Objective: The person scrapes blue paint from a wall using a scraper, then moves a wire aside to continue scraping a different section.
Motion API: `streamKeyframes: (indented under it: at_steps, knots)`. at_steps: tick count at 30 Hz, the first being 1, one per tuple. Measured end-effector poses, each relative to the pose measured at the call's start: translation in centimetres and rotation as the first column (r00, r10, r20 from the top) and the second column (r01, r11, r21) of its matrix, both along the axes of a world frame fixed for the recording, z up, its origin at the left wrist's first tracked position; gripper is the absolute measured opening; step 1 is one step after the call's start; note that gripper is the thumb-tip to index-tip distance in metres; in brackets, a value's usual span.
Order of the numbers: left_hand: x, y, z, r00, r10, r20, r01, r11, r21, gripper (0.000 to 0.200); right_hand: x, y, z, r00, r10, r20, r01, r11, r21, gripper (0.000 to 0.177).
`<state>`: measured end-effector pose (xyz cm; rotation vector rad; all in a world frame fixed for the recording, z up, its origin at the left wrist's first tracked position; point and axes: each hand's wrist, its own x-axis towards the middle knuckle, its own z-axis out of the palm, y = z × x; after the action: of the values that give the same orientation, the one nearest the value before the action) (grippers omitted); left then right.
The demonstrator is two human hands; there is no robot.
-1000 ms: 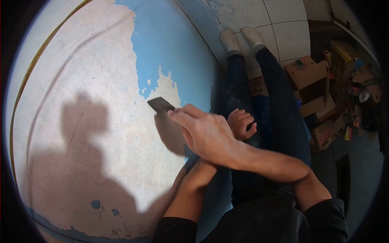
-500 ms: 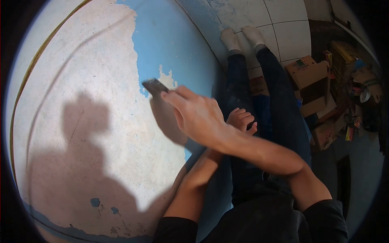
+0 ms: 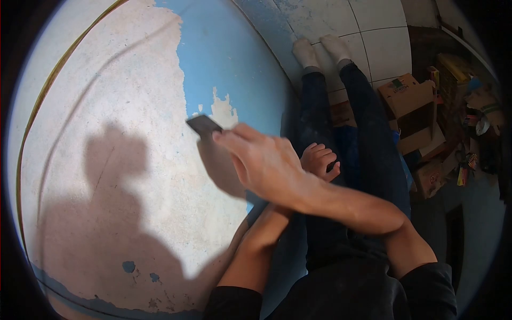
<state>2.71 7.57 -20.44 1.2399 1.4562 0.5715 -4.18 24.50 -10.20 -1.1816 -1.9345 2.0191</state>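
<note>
My right hand [image 3: 261,157] is closed around a scraper [image 3: 204,125], a flat dark blade whose handle is hidden in the fingers. The blade is at the wall [image 3: 234,64], over the boundary between blue paint and a pale bared area; whether it touches cannot be told. A ragged pale patch [image 3: 223,109] shows just above it in the blue. My left hand [image 3: 320,161] is below the crossing right forearm, near my dark trousers. Its fingers are loosely curled with the thumb apart, and nothing shows in them.
A cable-like strip [image 3: 40,101] curves along the left of the wall. My socked feet [image 3: 320,50] rest on white floor tiles [image 3: 378,18]. Open cardboard boxes [image 3: 408,101] and mixed clutter [image 3: 469,122] lie beyond my legs. My shadow falls across the pale wall.
The scraper and my right hand have shifted slightly down relative to the wall, and the blade is tilted differently. Slightly more of the pale patch shows above it. My left hand is nearly still.
</note>
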Motion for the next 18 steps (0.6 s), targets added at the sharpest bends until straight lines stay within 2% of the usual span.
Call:
streamKeyframes:
  at_steps: [3,9,13,16,18]
  knots:
    - [0.2,-0.3,-0.2,1.000,0.024,0.006,-0.024,1.000,-0.004,0.025,1.8,-1.5,2.2,1.000,0.019,0.003,-0.019,1.000,0.007,0.034]
    - [0.1,-0.1,0.0,0.999,0.031,-0.017,-0.030,0.999,0.016,0.024,-0.9,0.2,-0.3,0.999,0.025,0.025,-0.026,0.998,0.058,0.037]
    - [0.1,-0.3,-0.3,0.999,0.031,-0.007,-0.031,0.999,0.014,0.025,1.7,-1.0,2.8,0.998,0.062,-0.004,-0.061,0.998,0.023,0.035]
    - [-0.1,-0.1,0.0,1.000,0.023,-0.008,-0.023,1.000,-0.001,0.026,0.6,-0.4,1.5,0.999,0.036,-0.024,-0.036,0.999,-0.020,0.038]
    - [-0.1,0.1,0.0,1.000,0.012,-0.020,-0.012,1.000,0.001,0.027,-0.8,0.4,0.4,0.999,0.037,-0.009,-0.037,0.999,0.020,0.039]
